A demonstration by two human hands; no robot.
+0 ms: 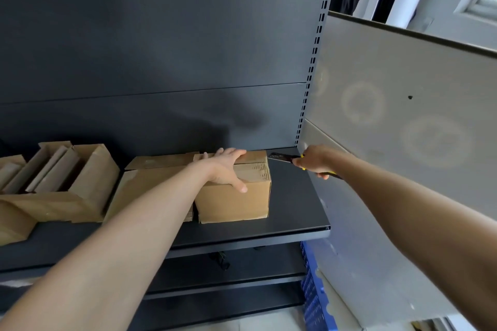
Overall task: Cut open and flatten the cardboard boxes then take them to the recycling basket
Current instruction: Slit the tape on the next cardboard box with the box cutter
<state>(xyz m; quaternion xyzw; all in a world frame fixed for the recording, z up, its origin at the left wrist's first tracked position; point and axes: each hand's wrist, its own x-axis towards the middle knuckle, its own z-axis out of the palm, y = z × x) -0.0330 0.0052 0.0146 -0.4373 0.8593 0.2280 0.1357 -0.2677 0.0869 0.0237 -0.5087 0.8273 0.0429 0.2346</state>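
Dark shelf (290,196); left hand (228,169) clasps sealed box (234,201), steadying it; right hand (313,161) grips utility knife (281,157), blade at the top's far right corner.

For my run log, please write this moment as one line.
left hand: holds cardboard box on shelf | right hand: grips utility knife, blade tip at box's top right corner
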